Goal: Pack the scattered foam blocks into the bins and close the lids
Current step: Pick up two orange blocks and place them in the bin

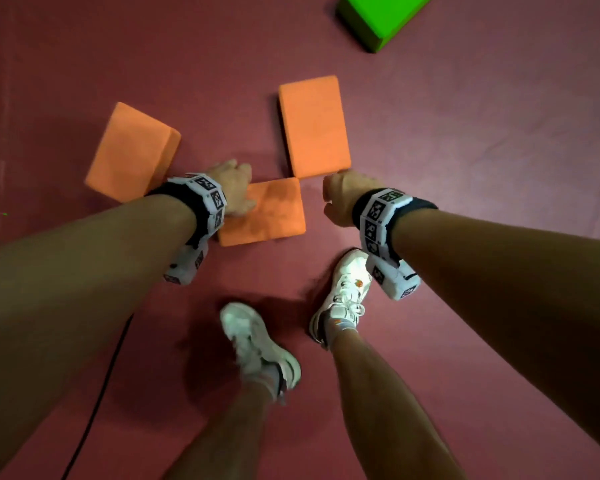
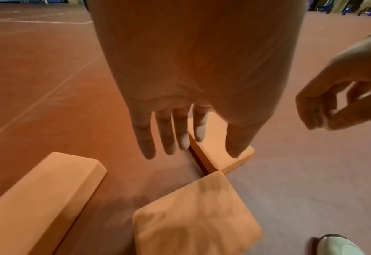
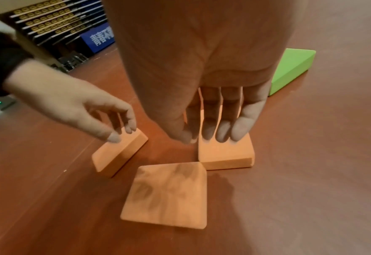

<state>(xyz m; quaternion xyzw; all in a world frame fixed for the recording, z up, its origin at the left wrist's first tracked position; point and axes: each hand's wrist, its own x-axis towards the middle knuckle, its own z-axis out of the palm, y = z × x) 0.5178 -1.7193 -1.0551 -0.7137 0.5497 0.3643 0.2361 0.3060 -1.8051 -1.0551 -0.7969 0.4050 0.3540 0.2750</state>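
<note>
Head view: three orange foam blocks lie on the red floor [image 1: 465, 150]. The left block [image 1: 132, 150] sits at ten o'clock, the far block [image 1: 314, 126] at twelve, and the near block [image 1: 267, 211] at the centre, its far corner touching the far block's near corner. A green block [image 1: 381, 19] lies well apart at one o'clock. No bin shows. The left hand [image 1: 232, 188] hangs between the left and near blocks; the right hand [image 1: 343, 199] hovers at the far block's near right corner. Neither holds anything.

Left wrist view: the left fingers [image 2: 166, 136] point down, straight and spread, a released grip above bare floor beside the far block [image 2: 219, 151]. The right hand [image 2: 330, 107] at three o'clock is loosely curled and empty.

Right wrist view: the right fingers [image 3: 225, 127] hang just over the far block [image 3: 225, 153], relaxed; whether they touch it I cannot tell. The left hand [image 3: 81, 107] reaches toward the left block [image 3: 119, 153].

My judgement: this is the reach to pick up. Each hand should straddle a block across its short width, thumb against fingers, and squeeze firmly, since foam yields. Lift the far block straight up so the near block [image 3: 169, 195] is not dragged.

Count: three orange blocks, one green block [image 3: 289, 69], two hands, two shoes.
</note>
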